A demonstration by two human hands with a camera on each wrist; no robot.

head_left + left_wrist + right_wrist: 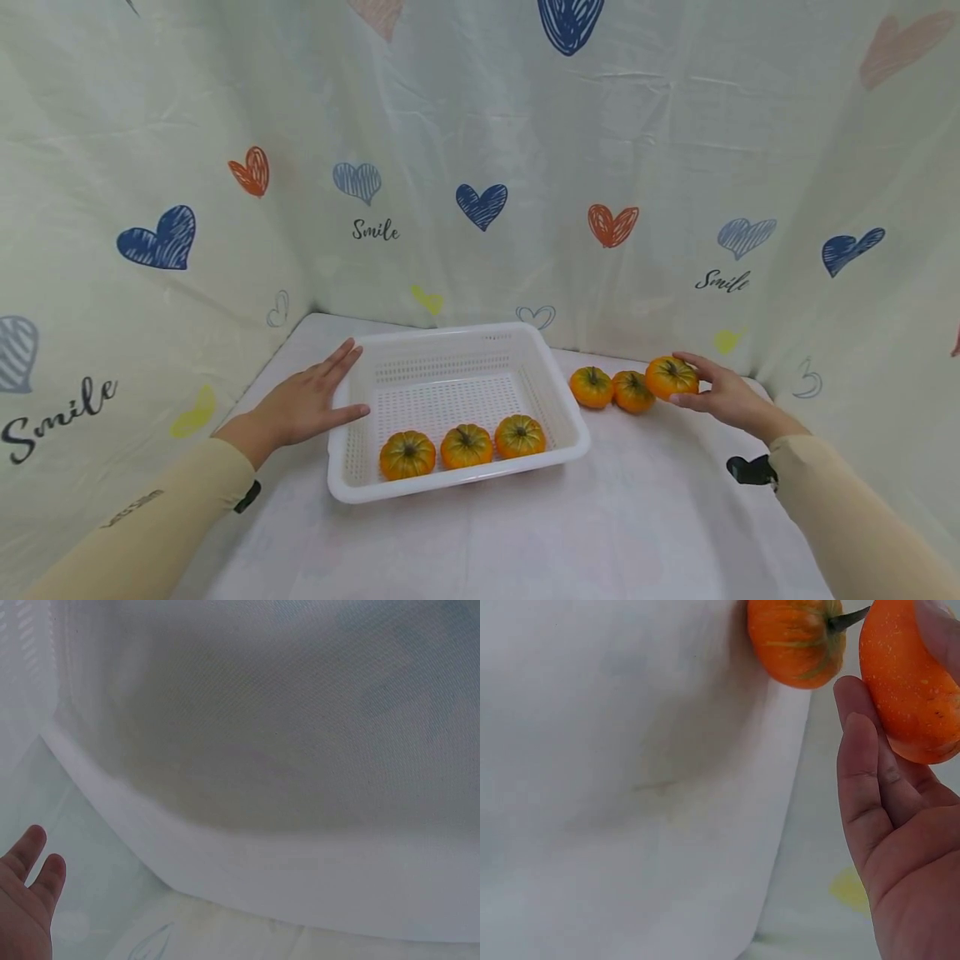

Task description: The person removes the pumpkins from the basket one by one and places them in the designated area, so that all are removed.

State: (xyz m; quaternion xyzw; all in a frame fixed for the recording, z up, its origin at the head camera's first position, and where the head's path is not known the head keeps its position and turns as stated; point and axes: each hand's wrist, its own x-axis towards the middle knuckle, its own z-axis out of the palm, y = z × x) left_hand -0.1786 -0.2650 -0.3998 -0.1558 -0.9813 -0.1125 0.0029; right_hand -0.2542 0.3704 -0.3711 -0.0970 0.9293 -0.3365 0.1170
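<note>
My right hand point(731, 396) holds a small orange pumpkin point(671, 378) with green streaks, thumb on the near side and fingers on the far side. The right wrist view shows this pumpkin point(911, 686) lifted in the fingers, with another small pumpkin point(795, 641) on the table beyond. Two pumpkins point(591, 387) sit just left of the held one, at the basket's right. Over the left rim of a white plastic basket point(457, 483), my left hand point(303, 404) lies with fingers straight. Three pumpkins point(467, 447) stand in a row along the basket's near side.
A white cloth covers the table point(510, 542). Behind and at both sides hangs a pale curtain point(540, 133) printed with hearts and "Smile" lettering, close to the table's back edge. The basket has slotted walls and a perforated floor.
</note>
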